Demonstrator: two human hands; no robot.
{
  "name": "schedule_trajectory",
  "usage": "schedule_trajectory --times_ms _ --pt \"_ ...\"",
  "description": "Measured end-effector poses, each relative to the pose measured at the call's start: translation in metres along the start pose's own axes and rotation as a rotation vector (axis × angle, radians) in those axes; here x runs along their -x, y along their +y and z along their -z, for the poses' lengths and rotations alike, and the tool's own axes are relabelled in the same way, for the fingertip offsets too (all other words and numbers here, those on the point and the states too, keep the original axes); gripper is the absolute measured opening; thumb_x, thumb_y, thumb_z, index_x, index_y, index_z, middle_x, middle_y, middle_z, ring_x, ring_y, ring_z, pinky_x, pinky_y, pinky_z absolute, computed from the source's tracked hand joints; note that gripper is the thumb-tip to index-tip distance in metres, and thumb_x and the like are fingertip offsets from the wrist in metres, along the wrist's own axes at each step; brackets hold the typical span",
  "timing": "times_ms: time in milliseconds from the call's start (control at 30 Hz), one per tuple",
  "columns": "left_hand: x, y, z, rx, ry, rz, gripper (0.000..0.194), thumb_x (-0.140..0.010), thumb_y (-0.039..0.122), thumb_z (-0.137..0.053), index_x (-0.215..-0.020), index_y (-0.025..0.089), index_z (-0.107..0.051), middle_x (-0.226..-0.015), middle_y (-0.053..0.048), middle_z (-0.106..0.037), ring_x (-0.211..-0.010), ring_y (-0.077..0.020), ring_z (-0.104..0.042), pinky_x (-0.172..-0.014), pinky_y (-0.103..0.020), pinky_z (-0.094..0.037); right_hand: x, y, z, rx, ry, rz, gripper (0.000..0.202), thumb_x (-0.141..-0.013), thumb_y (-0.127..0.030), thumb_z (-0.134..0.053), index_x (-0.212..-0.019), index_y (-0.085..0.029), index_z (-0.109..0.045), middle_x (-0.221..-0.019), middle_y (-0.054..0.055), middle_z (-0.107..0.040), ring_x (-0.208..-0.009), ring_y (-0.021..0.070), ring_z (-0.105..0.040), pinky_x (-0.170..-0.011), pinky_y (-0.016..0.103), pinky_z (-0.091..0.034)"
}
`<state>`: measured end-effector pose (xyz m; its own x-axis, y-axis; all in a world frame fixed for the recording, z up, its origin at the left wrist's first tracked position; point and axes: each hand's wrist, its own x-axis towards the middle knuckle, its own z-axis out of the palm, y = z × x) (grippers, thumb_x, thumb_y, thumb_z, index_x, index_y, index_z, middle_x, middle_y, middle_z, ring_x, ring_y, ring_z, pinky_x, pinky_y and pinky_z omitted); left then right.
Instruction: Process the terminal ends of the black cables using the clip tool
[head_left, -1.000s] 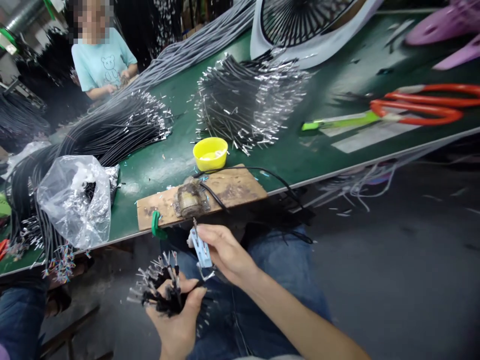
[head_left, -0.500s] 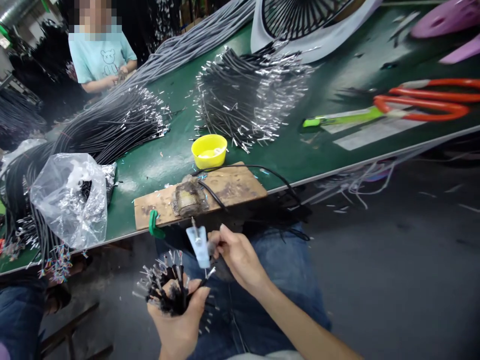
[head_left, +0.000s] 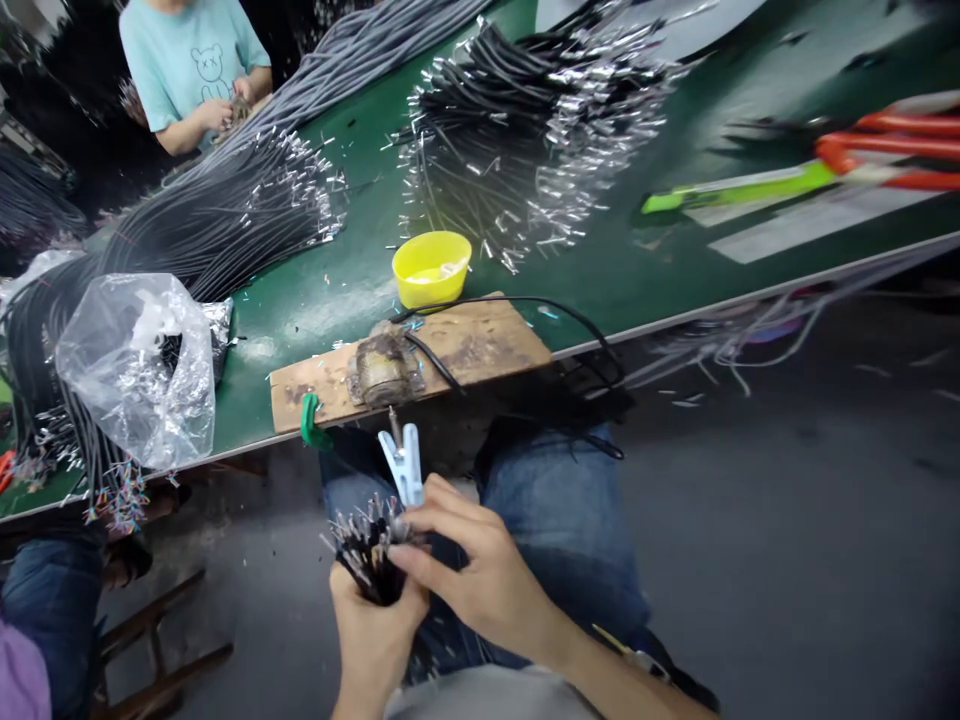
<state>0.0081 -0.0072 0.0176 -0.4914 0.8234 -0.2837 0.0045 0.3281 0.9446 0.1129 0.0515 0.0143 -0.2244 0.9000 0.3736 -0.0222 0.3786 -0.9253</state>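
Black cable bndl (head_left: 376, 575) | in L hand (head_left: 375, 630) | axis + tips twd bench (head_left: 645, 265)

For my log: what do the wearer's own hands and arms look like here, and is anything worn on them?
The left hand and right hand are both ungloved, with no ring, bracelet or watch showing. The right forearm has no sleeve as far as the picture reaches; little of the left one shows. Below are a light grey garment and blue jeans.
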Motion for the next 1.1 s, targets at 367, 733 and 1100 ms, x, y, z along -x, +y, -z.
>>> schedule_trajectory --times_ms 367,733,1100 --pt "-0.002 -0.014 0.008 0.125 -0.027 0.137 0.034 -0.062 0.044 -0.075 -0.068 0.014 -0.061 -0.048 0.004 -0.05 -0.038 -0.0055 -0.044 -0.038 -0.018 -0.036 0.011 0.009 -0.007 -0.242 0.114 -0.169 0.027 -0.086 -0.03 -0.054 -0.063 -0.018 -0.061 -0.064 0.004 -0.057 -0.062 0.0169 -0.05 -0.057 0.03 -0.041" --pt "-0.004 -0.008 0.004 0.177 -0.167 0.161 0.042 -0.066 0.053 -0.069 -0.059 0.013 -0.058 -0.037 0.008 -0.032 -0.031 -0.0007 -0.024 -0.035 -0.018 -0.016 0.007 0.019 0.0 -0.631 0.015 -0.483 0.037 -0.079 -0.053 -0.058 -0.085 -0.017 -0.064 -0.069 0.002 -0.054 -0.061 0.0125 -0.047 -0.055 0.025 -0.039" --pt "0.0 -0.006 -0.002 0.144 -0.122 0.142 0.035 -0.059 0.041 -0.077 -0.06 0.015 -0.053 -0.041 0.006 -0.045 -0.032 -0.0034 -0.035 -0.034 -0.018 -0.028 0.01 0.013 -0.009 -0.149 0.241 -0.069 0.017 -0.081 -0.013 -0.055 -0.065 -0.018 -0.055 -0.063 0.0 -0.05 -0.059 0.0135 -0.046 -0.053 0.025 -0.039"
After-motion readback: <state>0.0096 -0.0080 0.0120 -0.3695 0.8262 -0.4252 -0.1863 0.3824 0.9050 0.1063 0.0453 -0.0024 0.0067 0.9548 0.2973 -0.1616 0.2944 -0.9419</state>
